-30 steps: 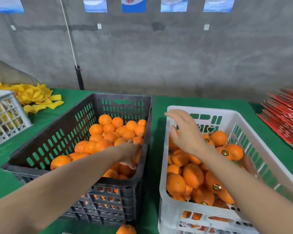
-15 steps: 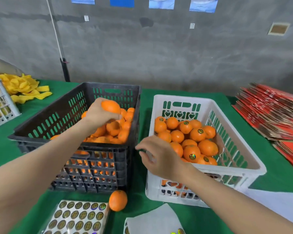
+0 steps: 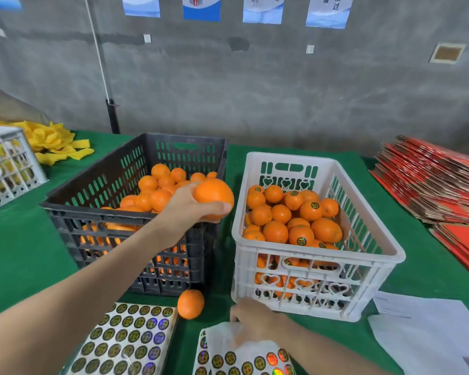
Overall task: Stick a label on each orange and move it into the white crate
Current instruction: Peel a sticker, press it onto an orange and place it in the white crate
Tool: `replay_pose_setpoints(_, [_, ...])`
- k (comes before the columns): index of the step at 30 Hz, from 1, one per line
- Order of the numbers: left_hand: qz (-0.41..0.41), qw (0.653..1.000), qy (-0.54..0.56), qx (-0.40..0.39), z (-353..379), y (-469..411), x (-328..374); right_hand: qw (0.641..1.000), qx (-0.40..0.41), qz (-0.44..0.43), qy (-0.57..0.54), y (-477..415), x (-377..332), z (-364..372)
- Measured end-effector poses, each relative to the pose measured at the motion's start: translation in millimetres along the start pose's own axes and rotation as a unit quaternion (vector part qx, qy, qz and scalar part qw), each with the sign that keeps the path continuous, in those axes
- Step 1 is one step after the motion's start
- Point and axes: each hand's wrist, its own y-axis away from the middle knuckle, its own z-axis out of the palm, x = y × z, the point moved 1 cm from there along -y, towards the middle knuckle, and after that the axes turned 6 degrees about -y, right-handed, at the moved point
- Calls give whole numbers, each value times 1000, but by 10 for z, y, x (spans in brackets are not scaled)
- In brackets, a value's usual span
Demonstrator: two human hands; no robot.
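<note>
left hand [image 3: 186,212]: fingers and thumb are curled round one orange, raised above the right edge of the black crate, close to the gap between the two crates.
held orange [image 3: 214,194]: gripped from below and from the side; no label shows on its visible face.
right hand [image 3: 252,320]: low, just in front of the white crate, resting on the near label sheet; its back faces the camera, so it cannot be told whether the fingertips pinch a label.
near label sheet [image 3: 244,361]: rows of round dark and holographic labels; a translucent film lies lifted and crumpled under the hand.
second label sheet [image 3: 127,339]: left of the first, flat on the cloth, its rows full.
black crate [image 3: 98,212]: on the left; holds a pile of plain oranges [image 3: 160,182].
white crate [image 3: 363,204]: on the right, just beside the black one; holds labelled oranges [image 3: 312,211], several showing a round dark label on top.
loose orange [image 3: 190,304]: on the cloth at the black crate's near right corner.
green cloth [image 3: 25,253]: covers the table.
yellow foam strips [image 3: 54,142]: heaped at the far left.
small pale crate [image 3: 8,163]: at the left edge.
red flat cartons [image 3: 431,185]: stacked at the right.
white papers [image 3: 431,328]: at the near right.
</note>
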Motion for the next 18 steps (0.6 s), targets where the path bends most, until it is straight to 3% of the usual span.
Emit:
replay_pose_setpoints(5, [-33, 998, 11, -58, -28, 71, -101, 991, 109, -42, -61, 77, -108, -226])
replay_pose_setpoints(13, [-76, 966, 134, -206, -214, 154, -222, 967, 183, -120, -133, 593, -410, -1317])
replay_pose_setpoints(17, [-19, 994, -44, -93, -230, 95, -267, 952, 209, -121, -186, 723, -384, -1660])
replay_pose_setpoints(18, [0, 990, -39, -137, -230, 76, -248, 947, 216, -112, -208, 736, -359, -1718])
